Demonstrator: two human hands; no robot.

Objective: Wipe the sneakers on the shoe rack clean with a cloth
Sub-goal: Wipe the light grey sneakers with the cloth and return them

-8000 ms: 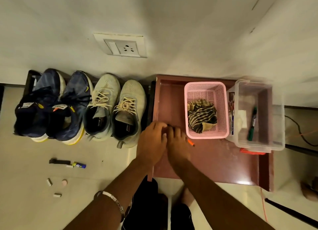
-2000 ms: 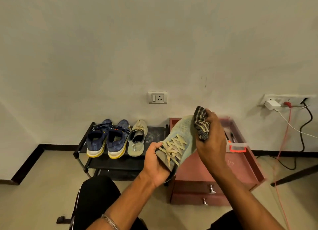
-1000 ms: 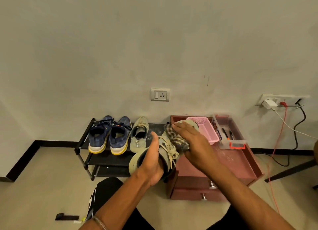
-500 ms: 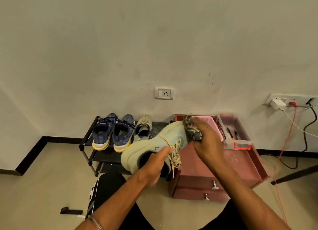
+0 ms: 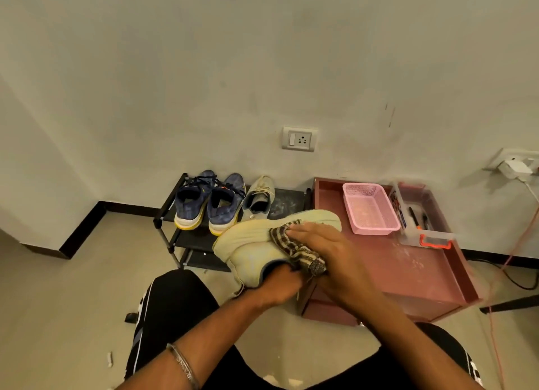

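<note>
Left hand grips the pale sneaker at its opening; right hand presses the cloth flat against it. Three shoes wait on the rack, seemingly unwiped.

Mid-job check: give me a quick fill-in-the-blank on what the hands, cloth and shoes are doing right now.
1. The right hand presses a striped ____ against the pale sneaker.
2. The left hand holds that sneaker with fingers tucked into its ____.
3. On the shoe rack stand two navy sneakers and ____ pale sneaker.
4. The pink basket on the cabinet is ____.

Missing words: cloth; opening; one; empty
</note>
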